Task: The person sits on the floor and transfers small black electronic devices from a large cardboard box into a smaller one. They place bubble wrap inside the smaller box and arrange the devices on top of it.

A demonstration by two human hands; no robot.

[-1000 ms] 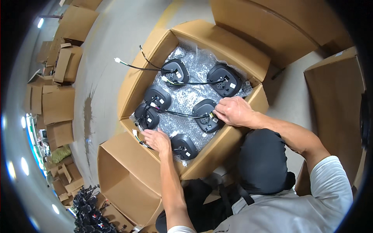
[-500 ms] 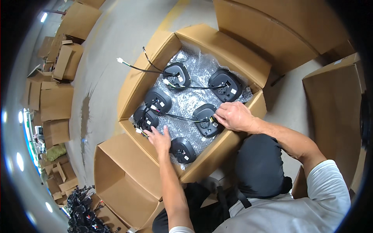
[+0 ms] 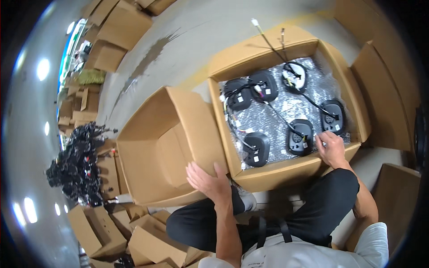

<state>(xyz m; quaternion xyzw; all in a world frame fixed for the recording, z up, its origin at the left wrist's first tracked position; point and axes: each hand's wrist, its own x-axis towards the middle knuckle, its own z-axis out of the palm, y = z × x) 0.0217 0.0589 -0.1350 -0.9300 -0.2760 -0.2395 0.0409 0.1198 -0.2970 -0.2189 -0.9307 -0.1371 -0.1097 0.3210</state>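
An open cardboard box [image 3: 223,116] lined with silver bubble wrap [image 3: 279,114] holds several black oval parts with wires. My right hand [image 3: 330,147] rests at the box's near right corner, touching the wrap beside two of the black parts [image 3: 300,136], [image 3: 332,117]. Its fingers look curled, and nothing I can make out is in them. My left hand [image 3: 209,179] is out of the box, fingers spread, hovering by the near flap of an empty cardboard box [image 3: 154,138] to the left. Another black part [image 3: 256,147] lies at the near left of the lined box.
A heap of black wired parts [image 3: 76,163] lies on the floor at left. Folded and open cartons [image 3: 107,42] stand along the left and back. Large cardboard flaps [image 3: 384,85] rise on the right. My black-trousered knees [image 3: 330,196] are below the boxes.
The view has swung left. My left hand has come out of the lined box toward the empty box. My right hand has shifted to the near right corner.
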